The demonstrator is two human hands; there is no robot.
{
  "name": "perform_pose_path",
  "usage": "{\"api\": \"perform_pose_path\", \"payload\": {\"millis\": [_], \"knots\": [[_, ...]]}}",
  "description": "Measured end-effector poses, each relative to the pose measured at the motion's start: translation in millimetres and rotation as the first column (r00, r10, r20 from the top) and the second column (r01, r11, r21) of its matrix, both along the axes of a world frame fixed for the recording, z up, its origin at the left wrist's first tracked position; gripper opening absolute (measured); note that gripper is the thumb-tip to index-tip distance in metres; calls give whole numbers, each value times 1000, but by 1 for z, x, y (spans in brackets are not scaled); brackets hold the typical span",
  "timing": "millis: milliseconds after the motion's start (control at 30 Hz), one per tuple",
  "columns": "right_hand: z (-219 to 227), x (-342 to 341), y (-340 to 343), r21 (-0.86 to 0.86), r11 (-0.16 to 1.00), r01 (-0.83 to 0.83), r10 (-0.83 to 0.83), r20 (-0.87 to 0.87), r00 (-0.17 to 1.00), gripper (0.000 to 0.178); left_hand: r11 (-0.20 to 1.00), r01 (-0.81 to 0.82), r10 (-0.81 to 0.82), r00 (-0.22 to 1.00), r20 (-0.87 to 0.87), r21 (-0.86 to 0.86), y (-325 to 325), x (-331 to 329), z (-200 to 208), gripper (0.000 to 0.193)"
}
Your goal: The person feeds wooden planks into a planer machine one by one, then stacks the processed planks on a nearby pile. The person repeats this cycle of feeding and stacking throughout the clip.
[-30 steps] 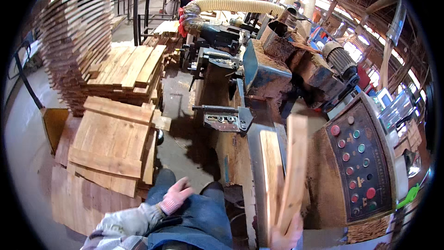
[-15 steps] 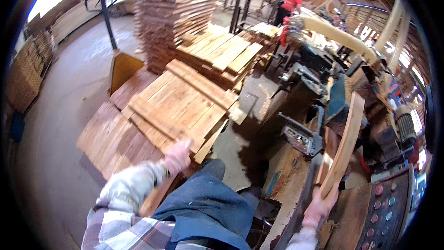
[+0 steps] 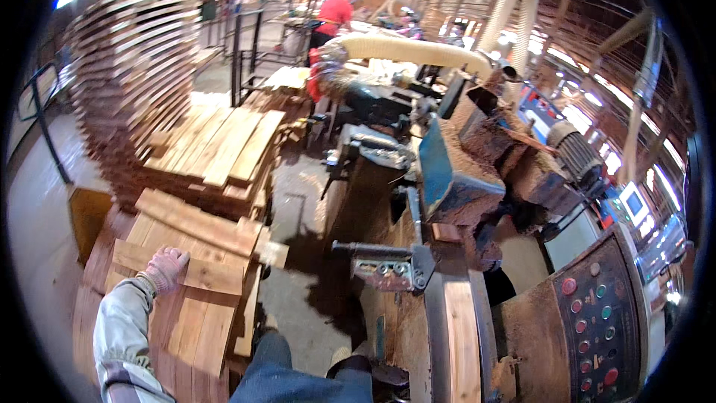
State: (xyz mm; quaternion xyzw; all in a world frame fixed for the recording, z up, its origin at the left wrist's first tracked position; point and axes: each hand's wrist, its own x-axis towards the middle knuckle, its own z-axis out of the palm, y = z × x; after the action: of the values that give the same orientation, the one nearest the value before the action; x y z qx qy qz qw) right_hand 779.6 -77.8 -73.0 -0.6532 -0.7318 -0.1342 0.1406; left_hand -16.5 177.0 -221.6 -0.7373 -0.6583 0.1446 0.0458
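Note:
At the left, my left hand, in a light knitted glove, is closed over a short wooden board. That board lies crosswise on a pile of flat boards. Beyond it, another crosswise board rests on the same pile. A narrow wooden piece lies lengthwise on the machine's dark metal bed, right of my legs. My right hand is out of the picture.
Right of the bed stands a control panel with several buttons. A metal guide bracket juts over the bed's left side. Ahead is a blue, sawdust-covered machine housing. A tall board stack rises far left; a person in red is farther back.
The view has swung right. The narrow piece my right hand held raised now lies on the machine bed, and that hand has left view. My left hand now grips the crosswise board.

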Motion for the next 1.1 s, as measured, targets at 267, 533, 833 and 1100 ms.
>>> {"api": "perform_pose_path", "payload": {"millis": [267,533,833,1100], "knots": [[-2,-21,233,94,995,44,-40,-46,998,33,965,261,-263,964,45,38,176,51,6,71],[2,-98,288,265,932,-247,322,-292,900,42,973,150,-124,981,152,-175,142,83,56,82],[6,-223,200,-69,791,-608,468,-572,674,129,964,48,-233,-316,920,261,48,298,260,71],[49,-91,9,-178,984,18,-97,-444,891,122,987,76,-44,-712,701,139,12,503,178,52]]}}
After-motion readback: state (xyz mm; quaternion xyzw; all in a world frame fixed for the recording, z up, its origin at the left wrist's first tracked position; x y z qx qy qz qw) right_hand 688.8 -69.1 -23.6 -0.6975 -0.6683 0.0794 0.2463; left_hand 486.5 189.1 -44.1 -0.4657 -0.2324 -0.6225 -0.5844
